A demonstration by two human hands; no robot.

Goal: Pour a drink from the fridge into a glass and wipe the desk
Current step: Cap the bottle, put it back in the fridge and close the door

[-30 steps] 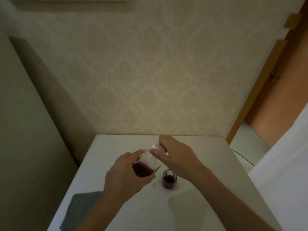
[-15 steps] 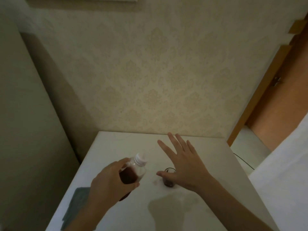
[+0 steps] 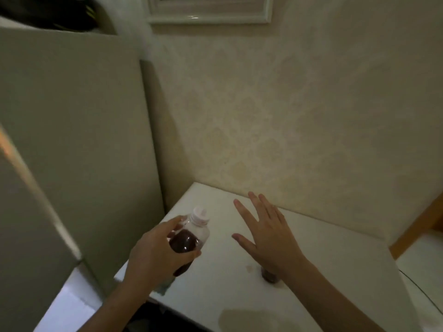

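Observation:
My left hand [image 3: 155, 255] grips a clear plastic bottle [image 3: 189, 238] with dark red drink and a white cap on, held tilted above the left part of the white desk [image 3: 227, 295]. My right hand [image 3: 268, 233] hovers over the desk with fingers spread and straight, holding nothing. A small glass [image 3: 269, 277] with dark drink stands on the desk, mostly hidden under my right wrist. A small reddish spill mark [image 3: 249, 267] lies just left of the glass. A corner of a grey cloth [image 3: 165, 287] shows below my left hand.
A tall pale fridge [image 3: 79, 149] stands left of the desk, its door [image 3: 26, 236] swung towards me at the far left. Patterned wallpaper backs the desk. A wooden door frame [image 3: 417, 226] is at the right. A picture frame [image 3: 208, 10] hangs above.
The cap is now on the bottle and my right hand has let go and opened. My left hand carried the bottle leftwards, and the view turned left to show the fridge.

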